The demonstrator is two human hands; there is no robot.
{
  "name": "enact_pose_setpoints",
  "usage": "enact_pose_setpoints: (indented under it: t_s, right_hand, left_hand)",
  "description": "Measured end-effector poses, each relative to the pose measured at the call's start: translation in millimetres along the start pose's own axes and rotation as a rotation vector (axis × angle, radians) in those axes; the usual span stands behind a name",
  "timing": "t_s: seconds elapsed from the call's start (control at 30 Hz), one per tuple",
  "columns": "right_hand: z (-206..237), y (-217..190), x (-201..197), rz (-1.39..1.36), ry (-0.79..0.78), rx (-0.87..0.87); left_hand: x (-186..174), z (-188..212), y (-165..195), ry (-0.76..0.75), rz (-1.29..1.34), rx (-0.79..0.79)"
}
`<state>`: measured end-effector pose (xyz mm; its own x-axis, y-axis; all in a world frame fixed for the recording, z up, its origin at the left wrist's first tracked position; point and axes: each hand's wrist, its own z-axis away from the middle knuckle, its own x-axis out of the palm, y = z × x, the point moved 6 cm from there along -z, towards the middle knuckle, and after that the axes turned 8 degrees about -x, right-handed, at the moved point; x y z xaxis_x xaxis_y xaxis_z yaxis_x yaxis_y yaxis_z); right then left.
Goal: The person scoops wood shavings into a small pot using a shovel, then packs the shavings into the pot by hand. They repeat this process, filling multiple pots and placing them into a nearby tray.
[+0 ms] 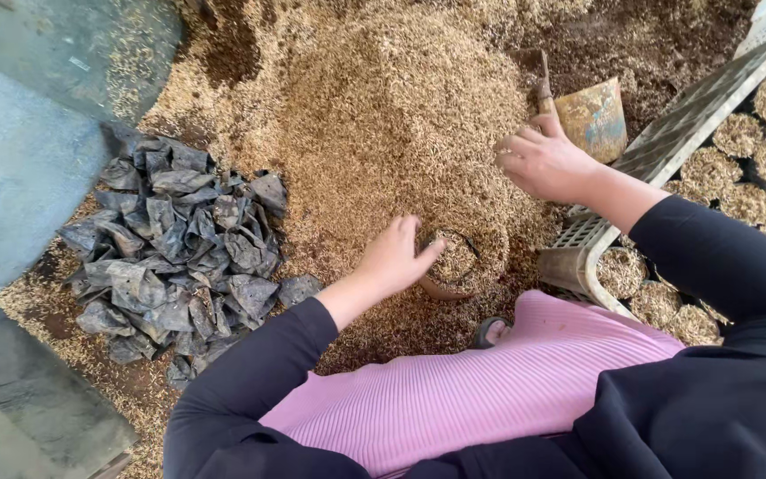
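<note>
Left hand (394,257) gripping filled pot (452,266), right hand (544,161) raking husks (383,115)

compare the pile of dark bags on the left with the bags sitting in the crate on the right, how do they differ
The pile of dark bags lies flat, crumpled and empty on the ground in a loose heap; the bags in the crate stand upright, round and filled to the top with husk. The heap sits by the left hand; the crate bags sit beyond the right hand, packed side by side. Both look like the same dark thin plastic.
</note>
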<state>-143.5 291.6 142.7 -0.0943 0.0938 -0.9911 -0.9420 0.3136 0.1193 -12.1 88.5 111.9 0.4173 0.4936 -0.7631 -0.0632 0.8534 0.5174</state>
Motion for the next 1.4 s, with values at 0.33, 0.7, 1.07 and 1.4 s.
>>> enact_pose_setpoints:
  t_s: [0.33, 0.7, 1.07, 1.4]
  right_hand:
    - [33.9, -128.1, 56.2, -0.345, -0.168, -0.98]
    - [-59.6, -67.9, 80.9, -0.011, -0.571, -0.536]
    - [-96.0, 23.1, -33.6, -0.745, -0.138, 0.254]
    - [-66.6, 67.6, -8.2, -0.248, -0.492, 0.467]
  left_hand:
    - [40.1, -29.4, -45.2, -0.054, 0.287, -0.136]
    - [-10.8, -11.7, -61.0, -0.018, 0.832, -0.304]
    - [44.8, -41.9, -18.4, 0.047, 0.571, -0.127]
    - [-37.8, -27.8, -30.0, 0.174, -0.403, -0.041]
